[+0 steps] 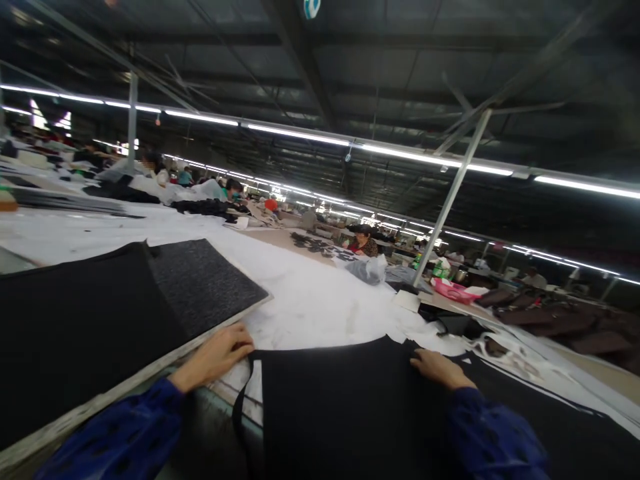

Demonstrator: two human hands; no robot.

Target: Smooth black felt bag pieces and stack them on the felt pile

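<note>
While my left hand point(217, 353) and right hand point(440, 369) pinch its far corners, I list the black fabric panel point(345, 400), near edge of the table point(320, 300): probably light, limp.

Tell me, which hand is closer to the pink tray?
Right. The right hand rests on the black fabric nearly straight in front of the pink tray; the left hand touches the fabric's other corner, far off to the tray's left.

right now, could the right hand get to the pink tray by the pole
Probably not: the right hand is at the far edge of the black cloth, and the pink tray sits well beyond it across the white sheet. Little lies between, but it looks past arm's reach.
</note>
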